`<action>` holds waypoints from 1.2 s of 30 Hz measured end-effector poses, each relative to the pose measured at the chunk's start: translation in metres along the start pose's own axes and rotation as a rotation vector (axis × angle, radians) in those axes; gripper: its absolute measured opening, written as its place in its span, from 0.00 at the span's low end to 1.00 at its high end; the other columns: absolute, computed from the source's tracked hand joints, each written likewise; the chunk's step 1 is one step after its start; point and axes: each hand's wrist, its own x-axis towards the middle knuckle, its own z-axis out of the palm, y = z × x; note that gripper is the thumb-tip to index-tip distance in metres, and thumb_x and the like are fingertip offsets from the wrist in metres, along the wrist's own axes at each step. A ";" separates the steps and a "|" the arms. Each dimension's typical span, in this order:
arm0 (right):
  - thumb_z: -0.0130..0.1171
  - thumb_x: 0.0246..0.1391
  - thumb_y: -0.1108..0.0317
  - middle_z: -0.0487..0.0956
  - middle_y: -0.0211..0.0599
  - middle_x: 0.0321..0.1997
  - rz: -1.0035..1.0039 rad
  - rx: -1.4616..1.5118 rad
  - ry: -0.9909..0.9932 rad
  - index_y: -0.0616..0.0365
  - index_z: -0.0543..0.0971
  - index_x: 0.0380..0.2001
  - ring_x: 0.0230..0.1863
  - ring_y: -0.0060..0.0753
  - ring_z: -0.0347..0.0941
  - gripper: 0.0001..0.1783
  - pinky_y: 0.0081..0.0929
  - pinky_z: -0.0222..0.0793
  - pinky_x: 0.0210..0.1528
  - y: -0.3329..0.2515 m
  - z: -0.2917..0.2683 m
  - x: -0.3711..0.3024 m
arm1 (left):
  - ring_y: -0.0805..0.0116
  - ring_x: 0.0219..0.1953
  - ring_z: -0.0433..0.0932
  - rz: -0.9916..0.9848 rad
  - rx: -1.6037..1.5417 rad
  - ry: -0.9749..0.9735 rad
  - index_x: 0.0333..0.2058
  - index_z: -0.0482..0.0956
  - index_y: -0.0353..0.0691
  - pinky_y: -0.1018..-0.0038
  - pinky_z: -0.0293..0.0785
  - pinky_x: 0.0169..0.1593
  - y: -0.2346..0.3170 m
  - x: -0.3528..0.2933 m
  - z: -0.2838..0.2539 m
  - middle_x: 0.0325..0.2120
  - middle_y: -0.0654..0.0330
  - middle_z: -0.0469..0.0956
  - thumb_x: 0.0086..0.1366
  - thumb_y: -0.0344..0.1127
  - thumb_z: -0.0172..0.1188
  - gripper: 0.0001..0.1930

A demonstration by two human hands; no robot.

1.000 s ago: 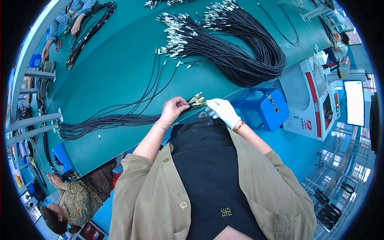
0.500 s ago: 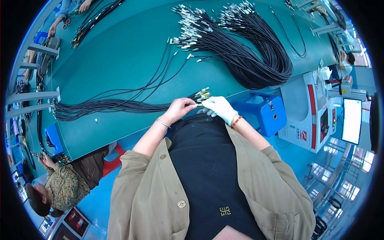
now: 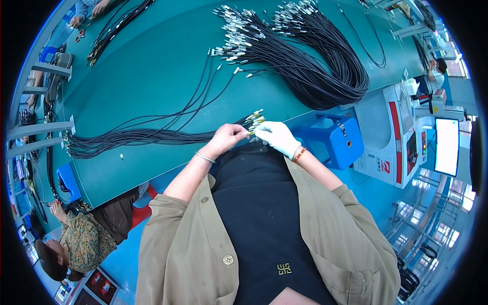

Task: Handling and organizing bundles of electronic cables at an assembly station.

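Note:
At the table's near edge, my bare left hand [image 3: 226,138] pinches the end of a black cable. A small yellowish connector [image 3: 250,133] shows at its fingertips. My right hand [image 3: 277,137], in a white glove, has its fingers closed at that same connector from the right; its fingertips partly hide it. Just behind both hands lie the metal-tipped ends [image 3: 255,119] of a long bundle of black cables [image 3: 147,136], which stretches left along the green table [image 3: 152,76]. A few separate cables [image 3: 195,104] arc from this bundle toward the back.
A large looped bundle of black cables [image 3: 330,76] with pale tips lies at the back right. A blue stool [image 3: 330,140] stands right of my hands, beside a white machine [image 3: 386,137]. A co-worker [image 3: 84,239] sits at the left; another person's hands [image 3: 99,7] show far left.
Both hands keep their place at the connector, with only slight finger movement. The whole view has shifted a little. The seated co-worker's hands have moved slightly.

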 end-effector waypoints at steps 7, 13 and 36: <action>0.52 0.51 0.63 0.75 0.27 0.24 0.058 0.246 -0.037 0.59 0.76 0.28 0.20 0.14 0.66 0.10 0.12 0.61 0.20 0.011 0.009 0.001 | 0.69 0.19 0.72 0.037 0.121 0.171 0.28 0.80 0.41 0.73 0.67 0.28 -0.003 -0.005 0.013 0.16 0.59 0.75 0.55 0.39 0.55 0.10; 0.51 0.52 0.63 0.75 0.28 0.24 0.128 0.310 -0.059 0.59 0.76 0.28 0.21 0.13 0.67 0.10 0.11 0.62 0.21 0.012 0.011 0.001 | 0.70 0.20 0.73 0.062 0.094 0.160 0.28 0.80 0.41 0.74 0.68 0.29 -0.006 -0.005 0.015 0.18 0.59 0.76 0.55 0.39 0.54 0.10; 0.48 0.55 0.60 0.75 0.33 0.29 0.133 0.574 0.250 0.63 0.74 0.37 0.26 0.18 0.68 0.16 0.13 0.64 0.27 0.037 -0.015 -0.014 | 0.64 0.43 0.73 0.343 0.275 1.315 0.39 0.77 0.43 0.68 0.66 0.46 -0.034 0.087 -0.070 0.34 0.58 0.77 0.54 0.37 0.59 0.13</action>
